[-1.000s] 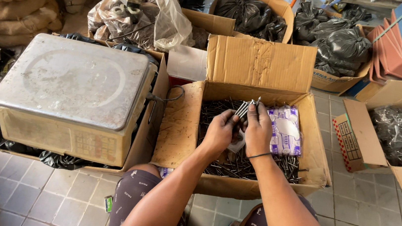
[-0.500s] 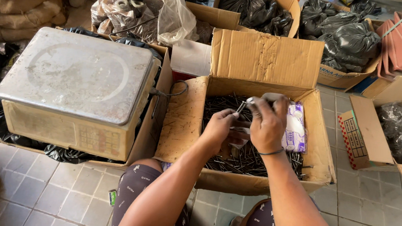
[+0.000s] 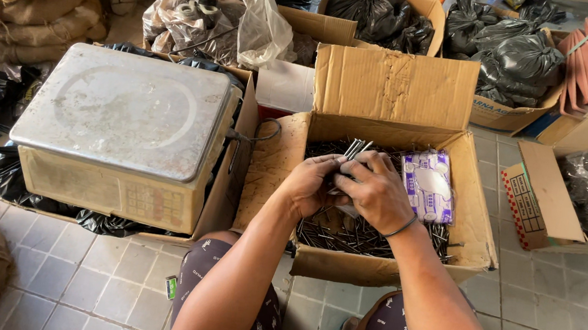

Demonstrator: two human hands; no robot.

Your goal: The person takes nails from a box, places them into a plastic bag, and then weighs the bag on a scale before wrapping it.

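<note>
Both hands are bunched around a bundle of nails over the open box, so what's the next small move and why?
Probably square up the bundle of nails before moving it: the left hand and right hand meet around it above the cardboard box of loose nails, and the ends fan out unevenly past the fingers, so a loose one could slip.

Two bare hands meet, fingers curled, at the end of outstretched forearms.

The left hand (image 3: 308, 186) and the right hand (image 3: 373, 191) press close together, fingertips touching, both closed in a loose grip with knuckles up. The right wrist wears a thin dark band. Both forearms reach forward from the lower edge of the view and converge, the left from lower left, the right from lower right, elbows bent above the knees.
</note>
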